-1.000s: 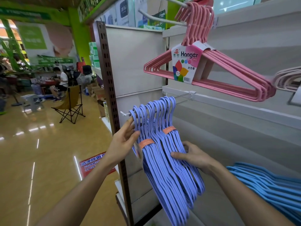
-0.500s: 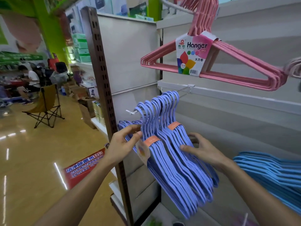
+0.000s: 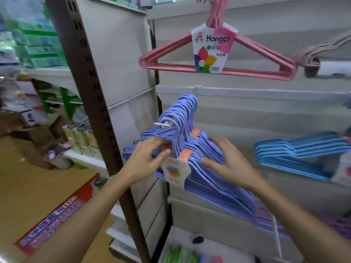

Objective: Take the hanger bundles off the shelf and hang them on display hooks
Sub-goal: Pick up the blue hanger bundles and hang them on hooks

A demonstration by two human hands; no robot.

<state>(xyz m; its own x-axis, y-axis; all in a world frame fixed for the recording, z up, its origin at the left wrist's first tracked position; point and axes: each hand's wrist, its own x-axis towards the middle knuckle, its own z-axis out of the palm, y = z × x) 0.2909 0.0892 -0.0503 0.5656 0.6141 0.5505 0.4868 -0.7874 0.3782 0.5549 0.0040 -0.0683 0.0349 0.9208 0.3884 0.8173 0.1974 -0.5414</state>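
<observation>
Head view, motion-blurred throughout. Landmark: white metal display hook (image 3: 164, 125) jutting from the pale back panel of the shop shelving. Hung on that hook, two bundles of lilac-blue plastic hangers (image 3: 201, 168), their curved necks stacked along the hook and their triangular bodies fanning down and to the right below it. Each bundle is bound by an orange paper band (image 3: 185, 155); a white card label with a coloured flower print (image 3: 175, 172) dangles from the nearer band, directly below the hook. Left hand (image 3: 147, 158) sits just below the hook, fingers curled and thumb forward, pinching the front hangers at the neck. Right hand (image 3: 226, 162) lies below and right of the hook, fingers spread nearly straight and laid flat on the hanger shoulders, not closed around them. Above and right of the hook, a bundle of pink plastic hangers with a "Hanger" card (image 3: 210, 52) hangs from a higher hook. Far right of the hook, at about its height, a bundle of sky-blue plastic hangers (image 3: 296, 158) lies tilted. Left of the hook stands a brown slotted steel upright (image 3: 91, 92); beyond it, yellowish shop floor with a red floor sticker (image 3: 57, 211).
</observation>
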